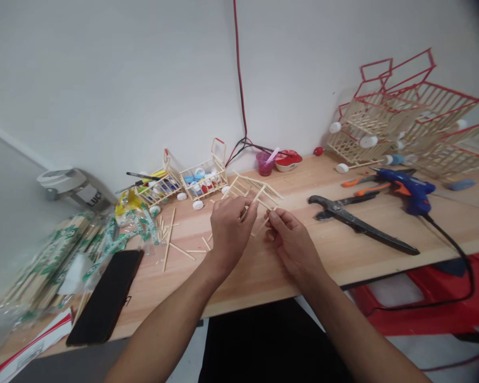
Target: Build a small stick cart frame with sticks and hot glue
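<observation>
Tiny lattice frame of pale wooden sticks (257,189) lying on the pine bench (327,260), right behind the hands, its long axis running roughly left to right with a slight slant. Left hand (231,234) is pinched on a thin stick (250,205) angling up at the frame, and right hand (293,247) has its fingertips together on a second stick (262,225) - the hands are just apart. Bench front edge sits close below the wrists, with bare wood running right to the black long-handled cutters (359,226).
</observation>
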`<state>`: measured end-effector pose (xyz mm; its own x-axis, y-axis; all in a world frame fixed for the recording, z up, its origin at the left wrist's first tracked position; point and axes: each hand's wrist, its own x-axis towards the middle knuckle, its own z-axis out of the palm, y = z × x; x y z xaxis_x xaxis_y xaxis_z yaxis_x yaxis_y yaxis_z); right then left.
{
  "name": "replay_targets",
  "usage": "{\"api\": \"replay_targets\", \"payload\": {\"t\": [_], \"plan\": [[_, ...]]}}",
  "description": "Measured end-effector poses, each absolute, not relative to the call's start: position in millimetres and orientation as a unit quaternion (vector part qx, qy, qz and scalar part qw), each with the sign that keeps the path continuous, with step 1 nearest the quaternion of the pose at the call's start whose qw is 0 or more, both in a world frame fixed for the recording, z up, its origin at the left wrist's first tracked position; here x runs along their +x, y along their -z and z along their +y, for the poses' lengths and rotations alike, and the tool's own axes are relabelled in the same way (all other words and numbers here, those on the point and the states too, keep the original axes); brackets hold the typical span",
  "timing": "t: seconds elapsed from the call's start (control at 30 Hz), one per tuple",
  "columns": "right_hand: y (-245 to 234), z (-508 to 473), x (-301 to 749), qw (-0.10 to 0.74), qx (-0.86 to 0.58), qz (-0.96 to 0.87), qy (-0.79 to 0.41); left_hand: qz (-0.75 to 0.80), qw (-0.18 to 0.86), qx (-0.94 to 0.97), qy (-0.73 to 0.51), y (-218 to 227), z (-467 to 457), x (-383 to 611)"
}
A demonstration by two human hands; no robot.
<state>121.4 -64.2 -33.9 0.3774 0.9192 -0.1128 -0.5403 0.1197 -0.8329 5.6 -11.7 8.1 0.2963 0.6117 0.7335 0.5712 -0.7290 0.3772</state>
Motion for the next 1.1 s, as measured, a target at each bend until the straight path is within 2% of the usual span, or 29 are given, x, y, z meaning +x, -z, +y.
{"api": "replay_targets", "payload": {"t": [0.4,0.73,0.9,1.1], "plan": [[33.8,-64.5,121.0,0.721,-0.406,-0.215,-0.518,0.370,0.029,0.800,-0.471,-5.7,-12.5,6.6],[39.0,-77.0,138.4,0.712,-0.436,-0.197,-0.513,0.407,0.191,0.744,-0.494,-18.5,-8.4,-1.2],[31.3,-96.3,179.8,0.719,-0.514,-0.241,-0.401,0.397,0.194,0.746,-0.498,-17.3,-5.8,-1.8],[13.0,-121.8,250.6,0.709,-0.635,-0.279,-0.128,0.389,0.185,0.750,-0.502,-15.1,-4.7,-0.7]]}}
